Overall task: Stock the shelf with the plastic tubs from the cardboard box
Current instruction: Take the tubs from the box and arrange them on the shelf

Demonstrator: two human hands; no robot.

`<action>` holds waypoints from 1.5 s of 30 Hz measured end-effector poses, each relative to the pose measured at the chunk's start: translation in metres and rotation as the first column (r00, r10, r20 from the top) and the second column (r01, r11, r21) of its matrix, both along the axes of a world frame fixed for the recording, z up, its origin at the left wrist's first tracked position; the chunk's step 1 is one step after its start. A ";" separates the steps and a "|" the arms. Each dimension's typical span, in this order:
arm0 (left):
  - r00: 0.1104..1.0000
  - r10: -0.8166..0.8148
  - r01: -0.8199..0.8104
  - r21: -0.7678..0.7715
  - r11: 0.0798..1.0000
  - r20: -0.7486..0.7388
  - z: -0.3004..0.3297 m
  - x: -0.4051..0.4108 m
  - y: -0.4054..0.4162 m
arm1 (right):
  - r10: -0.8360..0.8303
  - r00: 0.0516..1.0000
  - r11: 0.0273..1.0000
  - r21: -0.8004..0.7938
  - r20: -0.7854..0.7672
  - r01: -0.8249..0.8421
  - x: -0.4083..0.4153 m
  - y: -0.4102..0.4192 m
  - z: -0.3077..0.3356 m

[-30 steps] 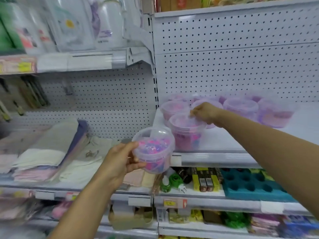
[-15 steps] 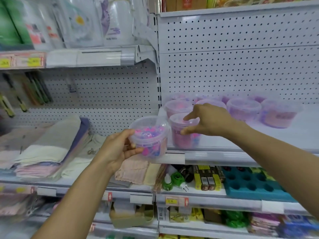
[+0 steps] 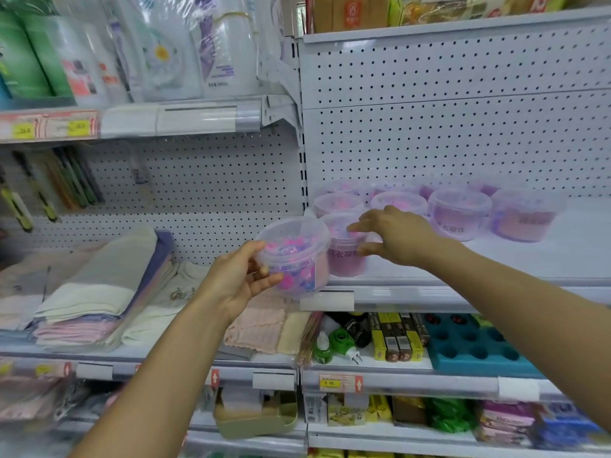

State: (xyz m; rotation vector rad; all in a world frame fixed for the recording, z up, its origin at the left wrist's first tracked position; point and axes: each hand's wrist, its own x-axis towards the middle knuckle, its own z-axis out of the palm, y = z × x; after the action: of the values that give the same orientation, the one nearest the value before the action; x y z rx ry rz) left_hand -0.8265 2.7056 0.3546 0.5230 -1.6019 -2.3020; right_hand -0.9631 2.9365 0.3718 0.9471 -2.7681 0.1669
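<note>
- The left hand (image 3: 238,282) grips a clear tub (image 3: 292,256) of pink and blue beads, thumb on its near side and fingers curled under it, holding it in the air just in front of the shelf (image 3: 496,276), level with its front edge near the left end.
- The right hand (image 3: 393,236) hovers with fingers loosely spread at the rim of a pink tub (image 3: 347,256) standing at the shelf's front left corner; whether it touches is unclear.
- Behind, more tubs (image 3: 459,209) stand in rows toward the back wall.
- Folded towels (image 3: 96,285) lie on the lower shelf to the left.
</note>
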 end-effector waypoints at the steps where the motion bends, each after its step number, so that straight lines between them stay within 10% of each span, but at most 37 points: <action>1: 1.000 -0.007 0.007 -0.009 1.000 -0.002 0.001 -0.001 0.001 | 0.024 1.000 0.999 -0.029 -0.007 -0.024 0.003 0.003 0.000; 7: 0.980 -0.197 0.198 -0.080 0.977 0.025 0.010 -0.010 0.018 | 0.306 0.880 0.712 -0.701 0.364 0.042 0.041 0.018 0.026; 18: 0.933 -0.355 0.332 -0.497 0.802 0.052 0.019 -0.052 0.088 | 0.059 0.757 0.702 -0.566 0.651 0.431 0.042 0.077 0.039; 22: 0.981 -0.150 -0.053 -0.913 0.405 -0.124 0.009 -0.064 0.081 | -0.029 0.732 0.492 -0.628 0.680 0.603 0.028 0.097 0.030; 26: 0.993 -0.092 -0.077 -0.996 0.039 -0.080 -0.008 -0.074 0.069 | -0.025 0.688 0.328 -0.644 0.725 0.691 0.017 0.101 0.015; 32: 0.991 -0.078 -0.109 -0.994 -0.013 -0.108 -0.012 -0.076 0.069 | 0.030 0.662 0.208 -0.652 0.749 0.729 0.003 0.089 -0.002; 45: 0.996 -0.003 -0.085 -0.983 -0.164 -0.086 -0.010 -0.076 0.076 | -0.005 0.646 0.291 -0.617 0.763 0.731 0.009 0.083 -0.005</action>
State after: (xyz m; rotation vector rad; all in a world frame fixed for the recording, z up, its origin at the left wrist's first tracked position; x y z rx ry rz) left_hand -0.9023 2.7813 0.3444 0.0058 -2.5772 -0.2501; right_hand -0.9543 3.0196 0.3669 -0.2539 -2.5062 2.0454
